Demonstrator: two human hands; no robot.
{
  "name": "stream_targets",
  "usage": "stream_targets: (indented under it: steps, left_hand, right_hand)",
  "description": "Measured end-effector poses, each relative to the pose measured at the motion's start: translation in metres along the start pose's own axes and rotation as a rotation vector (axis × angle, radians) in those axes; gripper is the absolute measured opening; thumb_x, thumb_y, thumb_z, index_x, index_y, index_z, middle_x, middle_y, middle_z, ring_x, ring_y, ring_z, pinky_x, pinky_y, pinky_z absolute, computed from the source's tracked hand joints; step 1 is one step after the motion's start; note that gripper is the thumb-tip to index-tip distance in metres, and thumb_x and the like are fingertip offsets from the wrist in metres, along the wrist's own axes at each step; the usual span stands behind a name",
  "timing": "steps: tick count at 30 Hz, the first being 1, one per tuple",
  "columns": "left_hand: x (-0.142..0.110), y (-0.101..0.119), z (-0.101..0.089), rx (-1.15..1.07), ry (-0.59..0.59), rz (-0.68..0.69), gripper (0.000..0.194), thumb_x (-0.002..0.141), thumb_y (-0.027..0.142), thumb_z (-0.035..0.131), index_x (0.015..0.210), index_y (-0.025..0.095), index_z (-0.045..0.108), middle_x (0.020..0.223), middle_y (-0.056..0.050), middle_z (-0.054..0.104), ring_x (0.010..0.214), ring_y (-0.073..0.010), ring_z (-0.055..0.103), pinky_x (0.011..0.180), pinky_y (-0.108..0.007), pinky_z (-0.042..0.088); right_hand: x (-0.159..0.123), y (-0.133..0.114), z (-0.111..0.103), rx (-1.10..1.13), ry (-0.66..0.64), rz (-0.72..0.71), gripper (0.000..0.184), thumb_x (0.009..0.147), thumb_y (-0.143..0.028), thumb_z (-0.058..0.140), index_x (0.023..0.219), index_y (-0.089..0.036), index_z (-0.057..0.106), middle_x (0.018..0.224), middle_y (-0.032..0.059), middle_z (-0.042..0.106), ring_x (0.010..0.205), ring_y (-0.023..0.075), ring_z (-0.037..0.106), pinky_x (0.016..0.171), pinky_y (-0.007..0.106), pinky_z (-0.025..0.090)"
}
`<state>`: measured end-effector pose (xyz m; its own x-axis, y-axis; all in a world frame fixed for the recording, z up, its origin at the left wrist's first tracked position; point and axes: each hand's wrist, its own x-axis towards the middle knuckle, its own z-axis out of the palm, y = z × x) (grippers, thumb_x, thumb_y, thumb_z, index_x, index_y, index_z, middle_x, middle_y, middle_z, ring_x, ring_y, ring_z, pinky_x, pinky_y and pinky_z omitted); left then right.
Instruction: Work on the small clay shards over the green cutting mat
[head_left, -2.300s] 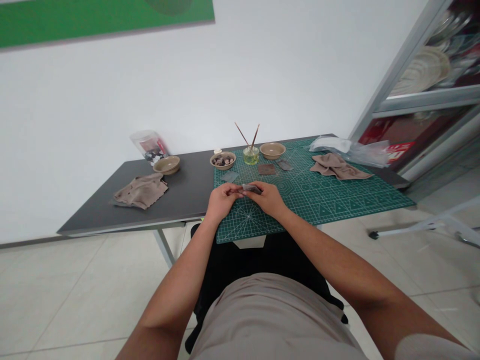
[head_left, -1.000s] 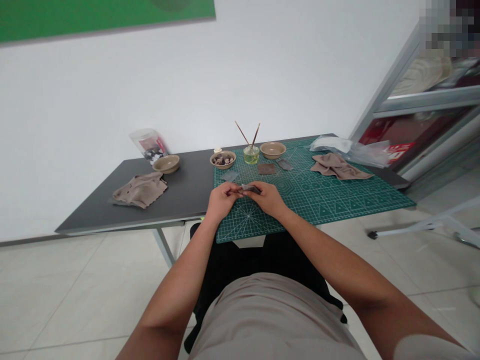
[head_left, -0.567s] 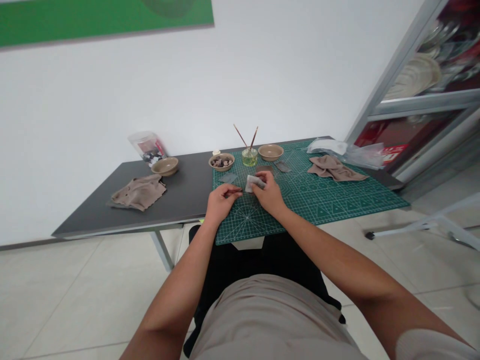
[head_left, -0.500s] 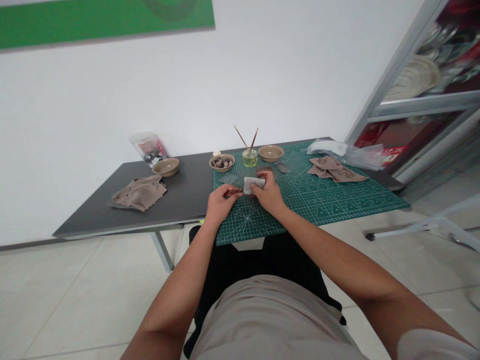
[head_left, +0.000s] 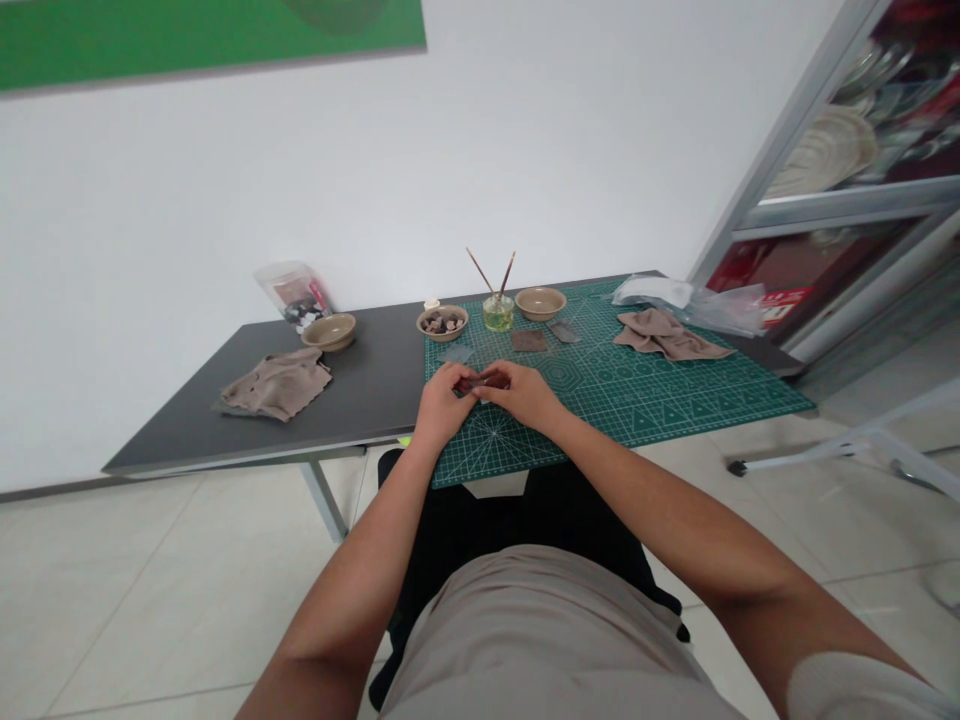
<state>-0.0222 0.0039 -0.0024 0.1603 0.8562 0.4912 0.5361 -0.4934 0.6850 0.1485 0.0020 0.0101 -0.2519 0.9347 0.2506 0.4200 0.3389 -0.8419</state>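
Note:
My left hand (head_left: 444, 398) and my right hand (head_left: 525, 397) meet over the front of the green cutting mat (head_left: 600, 385), fingertips touching. The left fingers are closed in a pinch around something small and dark, too covered to name. My right hand is closed too, its thumb and fingers curled in against the left fingertips. A sliver of a pale grey pad (head_left: 486, 401) shows under the right fingers; the rest is hidden. Just beyond the hands lie a brown square sheet (head_left: 529, 341), a dark grey sheet (head_left: 564, 331) and a bluish-grey sheet (head_left: 456, 354).
A bowl of small brown pieces (head_left: 442, 322), a glass jar (head_left: 498, 313) with two brushes and another bowl (head_left: 540, 303) stand behind. Cloths lie left (head_left: 277, 385) and right (head_left: 667, 334). A bowl (head_left: 330, 332), clear tub (head_left: 292, 292) and plastic bag (head_left: 720, 308) sit farther out.
My right hand has turned and moved left to meet the left hand. The grey pad, plainly visible before, is now almost covered. More of the brown sheet shows.

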Motion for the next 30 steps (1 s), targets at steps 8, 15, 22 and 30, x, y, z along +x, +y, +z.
stream_targets:
  steps: [8, 15, 22, 30]
  left_hand:
    - [0.0, 0.005, 0.005, 0.116, -0.122, 0.023, 0.02, 0.075, 0.016, 0.064, 0.094, 0.021, 0.062, 0.088, -0.002, 0.063, 0.082, -0.0172, 0.059, 0.075, -0.029, 0.047]
    - [0.002, 0.004, 0.01, 0.283, -0.215, 0.13, 0.018, 0.081, 0.022, 0.062, 0.098, 0.02, 0.065, 0.1, -0.008, 0.066, 0.098, -0.0255, 0.056, 0.088, -0.039, 0.046]
    - [0.002, 0.005, 0.012, 0.311, -0.215, 0.177, 0.011, 0.082, 0.021, 0.059, 0.089, 0.019, 0.067, 0.103, -0.009, 0.066, 0.099, -0.0258, 0.056, 0.091, -0.041, 0.046]
    - [0.003, 0.005, 0.011, 0.341, -0.217, 0.117, 0.011, 0.08, 0.017, 0.057, 0.091, 0.019, 0.06, 0.096, -0.009, 0.064, 0.096, -0.0264, 0.056, 0.086, -0.042, 0.047]
  right_hand:
    - [0.004, 0.009, -0.006, -0.161, 0.036, -0.026, 0.004, 0.077, -0.02, 0.068, 0.08, -0.021, 0.07, 0.078, 0.0003, 0.072, 0.072, 0.0154, 0.064, 0.068, 0.027, 0.045]
    - [0.002, 0.012, -0.018, -0.199, 0.012, -0.017, 0.01, 0.078, -0.017, 0.064, 0.083, -0.021, 0.071, 0.074, -0.0007, 0.069, 0.068, 0.0146, 0.062, 0.066, 0.027, 0.044]
    - [0.001, 0.016, -0.013, -0.515, 0.031, -0.108, 0.014, 0.085, -0.029, 0.066, 0.088, -0.019, 0.076, 0.083, 0.0063, 0.065, 0.078, 0.0187, 0.06, 0.075, 0.031, 0.044]
    - [0.003, 0.006, -0.012, -0.551, -0.082, -0.129, 0.018, 0.083, -0.023, 0.066, 0.095, -0.024, 0.078, 0.087, 0.0056, 0.07, 0.086, 0.0206, 0.064, 0.08, 0.032, 0.045]
